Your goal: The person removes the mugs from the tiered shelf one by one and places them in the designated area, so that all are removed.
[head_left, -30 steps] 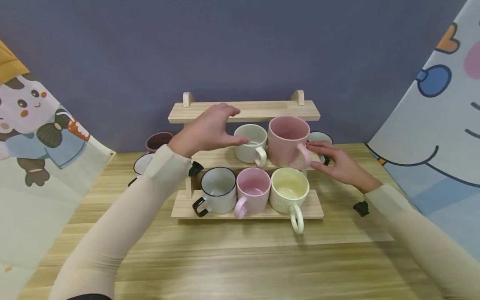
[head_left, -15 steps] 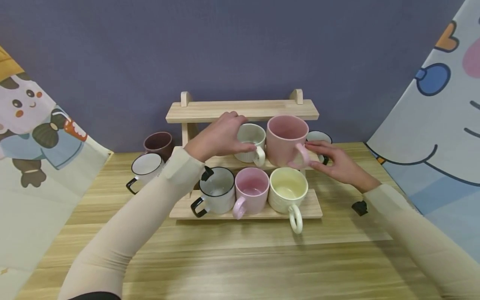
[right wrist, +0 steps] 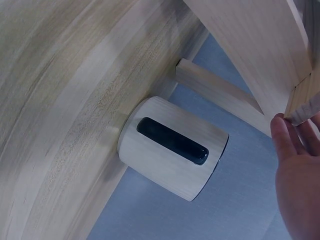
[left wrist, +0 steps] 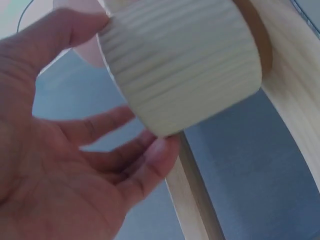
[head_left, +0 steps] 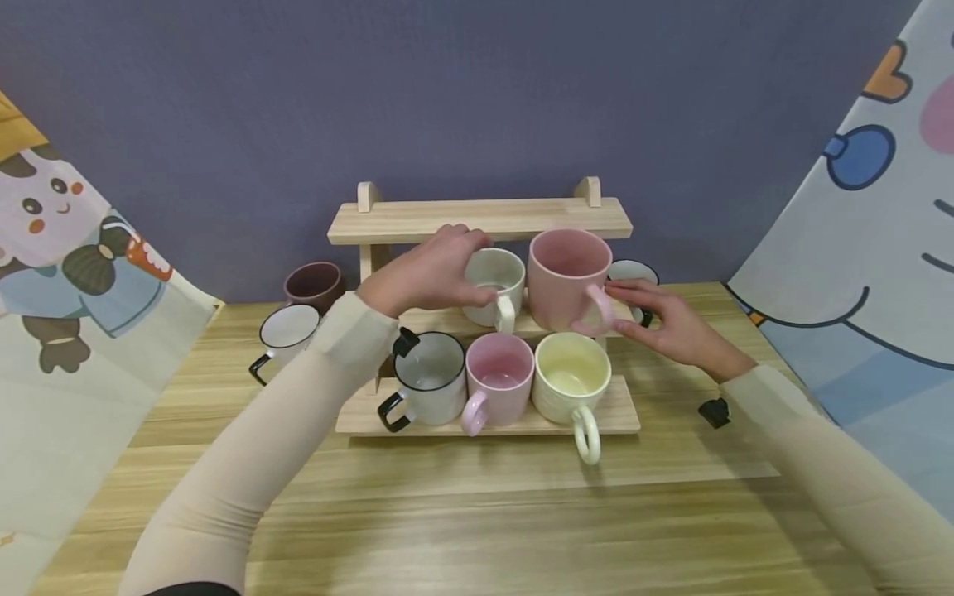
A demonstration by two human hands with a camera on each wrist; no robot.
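At the far left of the tabletop [head_left: 447, 521], a white mug with a black handle [head_left: 289, 328] stands just in front of a dark brown mug [head_left: 314, 285]. Next comes the left hand [head_left: 432, 273], its grip clamped thumb-against-fingers on a ribbed off-white mug [head_left: 498, 269] at the middle shelf of the wooden rack [head_left: 477, 220]; whether the base touches the wood I cannot tell. Along the bottom shelf sit a black-rimmed white mug [head_left: 431, 389], a small pink mug [head_left: 501, 385] and a pale yellow mug [head_left: 572, 381]. Above the yellow one is a large pink mug [head_left: 566, 290]. Farther right, a dark-rimmed mug [right wrist: 175, 150] stands on the tabletop, and the right hand [head_left: 678, 329] pinches the middle shelf's end.
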